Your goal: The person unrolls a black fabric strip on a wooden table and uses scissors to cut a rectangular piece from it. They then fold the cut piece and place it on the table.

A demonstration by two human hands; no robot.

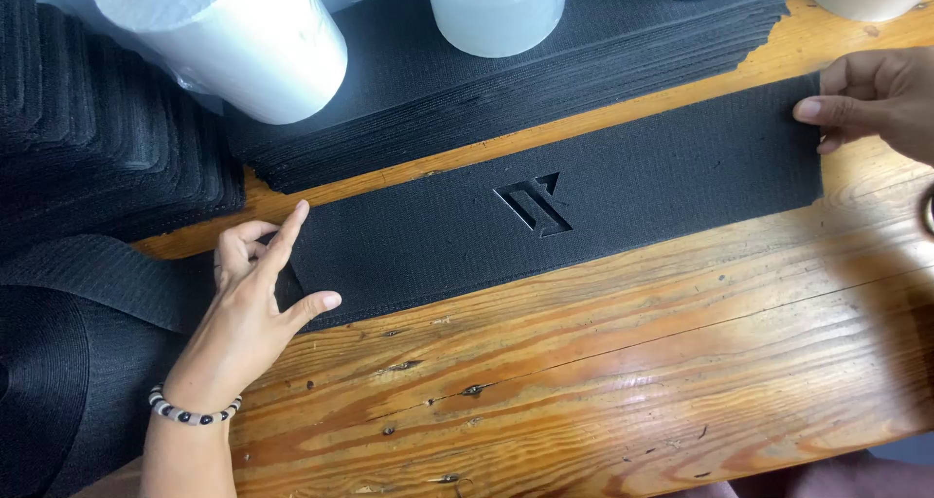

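On the desk (603, 362) a black strip (555, 216) lies flat and stretched out, an angular cut-out mark (533, 204) at its middle. The left hand (255, 289) rests open at the strip's left end, fingers spread, touching the edge. The right hand (876, 94) pinches the right end lightly between thumb and fingers. Behind lies a tall stack (506, 70) of like strips, with pale rolls (229, 36) standing on it. A black coil (58, 381) sits at the left. By my reckoning this strip is laid out and not yet stacked.
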